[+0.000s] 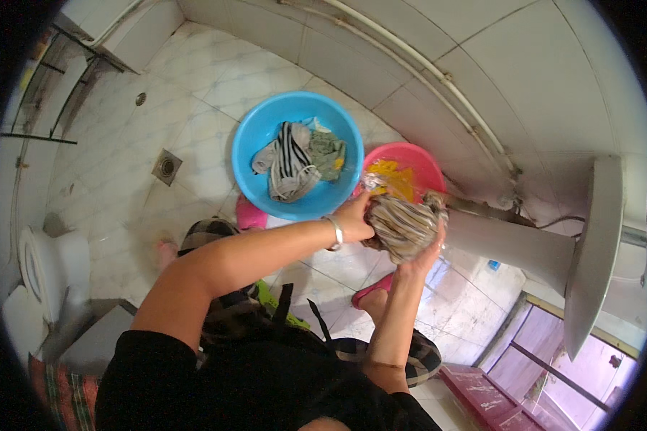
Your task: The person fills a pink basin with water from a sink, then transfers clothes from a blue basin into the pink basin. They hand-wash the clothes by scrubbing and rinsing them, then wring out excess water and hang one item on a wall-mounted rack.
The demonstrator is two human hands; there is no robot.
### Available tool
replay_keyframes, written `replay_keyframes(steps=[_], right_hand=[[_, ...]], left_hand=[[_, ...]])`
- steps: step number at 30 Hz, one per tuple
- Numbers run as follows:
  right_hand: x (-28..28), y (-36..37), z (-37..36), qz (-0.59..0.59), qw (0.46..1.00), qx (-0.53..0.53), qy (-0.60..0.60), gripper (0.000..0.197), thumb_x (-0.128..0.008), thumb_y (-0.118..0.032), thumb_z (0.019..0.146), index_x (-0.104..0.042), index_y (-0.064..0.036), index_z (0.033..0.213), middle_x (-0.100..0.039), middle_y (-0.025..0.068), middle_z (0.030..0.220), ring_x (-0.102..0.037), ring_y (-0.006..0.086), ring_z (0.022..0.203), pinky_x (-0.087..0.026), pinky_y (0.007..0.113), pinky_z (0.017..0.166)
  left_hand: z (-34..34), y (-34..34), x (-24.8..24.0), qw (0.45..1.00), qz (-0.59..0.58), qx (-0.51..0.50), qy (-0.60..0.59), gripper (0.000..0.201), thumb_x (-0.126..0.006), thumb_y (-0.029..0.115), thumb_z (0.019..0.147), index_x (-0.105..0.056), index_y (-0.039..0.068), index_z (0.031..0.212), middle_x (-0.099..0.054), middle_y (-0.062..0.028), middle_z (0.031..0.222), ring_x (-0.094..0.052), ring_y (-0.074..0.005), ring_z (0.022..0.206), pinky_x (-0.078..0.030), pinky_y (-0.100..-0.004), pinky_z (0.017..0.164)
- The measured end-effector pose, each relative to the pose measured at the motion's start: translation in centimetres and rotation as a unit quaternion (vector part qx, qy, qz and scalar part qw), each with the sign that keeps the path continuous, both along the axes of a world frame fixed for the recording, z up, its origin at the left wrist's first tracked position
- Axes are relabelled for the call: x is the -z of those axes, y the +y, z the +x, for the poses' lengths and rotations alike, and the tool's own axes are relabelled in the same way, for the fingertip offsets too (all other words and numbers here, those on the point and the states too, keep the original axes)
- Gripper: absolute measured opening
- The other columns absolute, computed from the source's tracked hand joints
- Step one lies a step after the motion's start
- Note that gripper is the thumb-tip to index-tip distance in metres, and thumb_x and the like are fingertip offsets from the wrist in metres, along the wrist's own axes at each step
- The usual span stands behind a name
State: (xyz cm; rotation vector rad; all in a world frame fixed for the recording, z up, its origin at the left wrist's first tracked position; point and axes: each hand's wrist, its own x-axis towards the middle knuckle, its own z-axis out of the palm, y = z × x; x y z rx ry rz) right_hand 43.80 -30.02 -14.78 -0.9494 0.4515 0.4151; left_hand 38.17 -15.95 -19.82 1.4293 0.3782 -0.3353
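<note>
A bunched, wet-looking striped cloth (404,228) in beige, brown and grey is held up between my two hands. My left hand (354,218), with a silver bangle at the wrist, grips its left side. My right hand (425,257) is wrapped round it from below and the right. Just beyond, a pink basin (430,164) holds a yellow cloth (392,179), partly hidden by the striped one. To its left stands a larger blue basin (243,161). Inside lie a grey garment with black stripes (292,161) and a green-grey cloth (327,152).
A white washbasin (597,251) on a pedestal (510,241) stands at the right, with pipes (410,54) along the tiled wall. A toilet (47,273) is at the left. Floor drains (167,167) sit in the tiled floor. My feet wear pink slippers (370,289).
</note>
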Motion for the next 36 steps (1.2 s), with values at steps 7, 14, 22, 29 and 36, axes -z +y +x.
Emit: replay_keyframes(steps=[7,14,22,29,36], right_hand=[[-1.5,2.6,-5.0,-0.41,0.799,-0.066,-0.436,0.026,-0.054,-0.006,0.083,-0.052,-0.0008,0.108,-0.055,0.012,0.103,-0.051,0.0219,0.098,-0.041,0.033,0.087],[0.6,1.6,-8.7,-0.376,0.825,-0.056,-0.418,0.027,-0.052,-0.021,0.086,-0.047,-0.0023,0.105,-0.049,0.01,0.097,-0.046,0.0201,0.095,-0.037,0.032,0.084],[0.7,2.5,-6.3,-0.116,0.993,0.004,-0.037,0.047,-0.034,-0.043,0.095,-0.044,-0.0051,0.122,-0.052,0.0109,0.118,-0.052,0.0228,0.108,-0.043,0.036,0.091],[1.5,7.8,-2.7,-0.009,0.991,-0.133,-0.031,0.039,-0.037,-0.036,0.094,-0.049,-0.0057,0.115,-0.056,0.0096,0.112,-0.055,0.0218,0.102,-0.044,0.036,0.089],[0.1,11.8,-0.4,0.016,0.966,-0.254,-0.053,0.039,-0.035,-0.034,0.093,-0.051,-0.0035,0.111,-0.057,0.0105,0.107,-0.057,0.0209,0.096,-0.047,0.035,0.083]], left_hand=[[0.7,0.1,-3.6,0.759,-0.642,-0.086,0.07,0.054,-0.05,0.053,0.084,-0.046,0.01,0.118,-0.056,-0.0067,0.107,-0.059,-0.0189,0.089,-0.05,-0.039,0.078],[1.1,-1.3,-3.7,0.866,-0.481,-0.129,0.041,0.037,-0.066,0.041,0.079,-0.058,0.006,0.09,-0.061,-0.0028,0.08,-0.059,-0.0114,0.068,-0.051,-0.0259,0.062],[0.3,-1.5,-2.8,0.977,-0.018,-0.159,-0.141,0.034,-0.075,0.021,0.07,-0.061,-0.001,0.091,-0.065,-0.0076,0.085,-0.059,-0.012,0.076,-0.049,-0.0273,0.07],[0.9,4.8,-4.9,0.94,0.2,-0.159,-0.225,0.028,-0.071,0.02,0.068,-0.061,0.001,0.086,-0.063,-0.0101,0.073,-0.06,-0.0167,0.067,-0.048,-0.0297,0.065],[1.1,9.0,-7.0,0.931,0.217,-0.166,-0.242,0.024,-0.067,0.018,0.068,-0.06,0.001,0.083,-0.062,-0.0086,0.071,-0.057,-0.0134,0.064,-0.047,-0.0275,0.062]])
